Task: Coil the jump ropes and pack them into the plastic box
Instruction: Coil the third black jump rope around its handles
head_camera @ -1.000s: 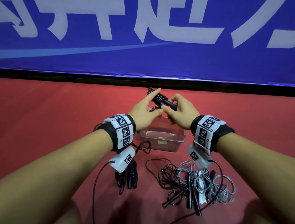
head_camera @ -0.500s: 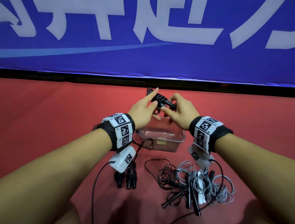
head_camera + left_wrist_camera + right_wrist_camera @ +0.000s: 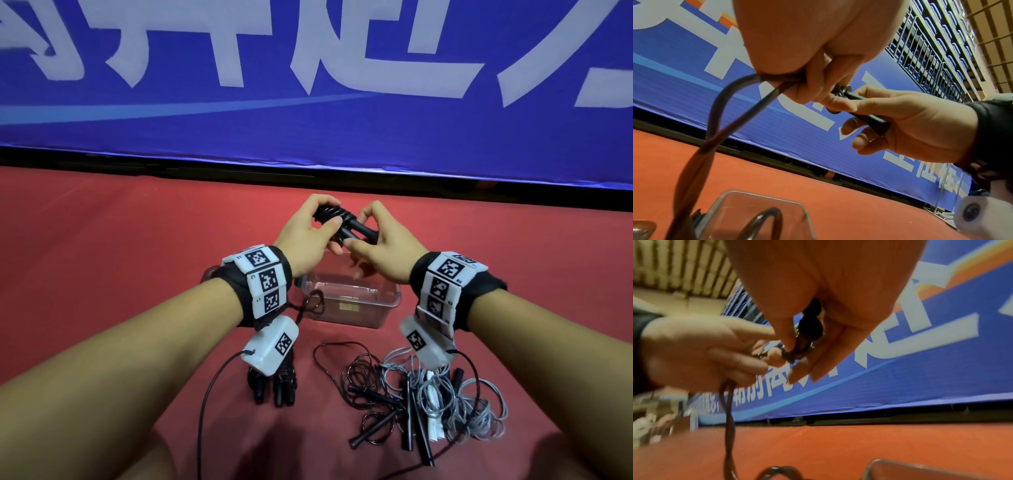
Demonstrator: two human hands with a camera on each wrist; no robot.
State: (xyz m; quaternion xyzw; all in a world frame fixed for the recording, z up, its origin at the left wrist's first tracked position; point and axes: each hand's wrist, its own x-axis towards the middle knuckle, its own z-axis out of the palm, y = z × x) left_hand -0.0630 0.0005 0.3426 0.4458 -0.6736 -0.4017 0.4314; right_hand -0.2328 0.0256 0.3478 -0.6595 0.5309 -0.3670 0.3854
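Note:
Both hands hold one black jump rope (image 3: 342, 221) above the clear plastic box (image 3: 371, 312). My left hand (image 3: 325, 219) curls round the cord wound on the two handles (image 3: 875, 123). A loose loop of cord (image 3: 715, 129) runs from that hand down toward the box (image 3: 756, 214). My right hand (image 3: 359, 236) pinches the bare end of the handles (image 3: 809, 327) between thumb and fingers. The left hand (image 3: 705, 353) and the hanging cord (image 3: 728, 418) also show in the right wrist view, which is blurred.
A tangle of loose black and grey ropes (image 3: 428, 394) lies on the red floor in front of the box. A wound black rope (image 3: 274, 382) sits left of it, under my left wrist. A blue banner (image 3: 308, 102) closes off the far side.
My left index finger, stretched over the wound cord before, now curls round it. Both hands stay above the box with little shift.

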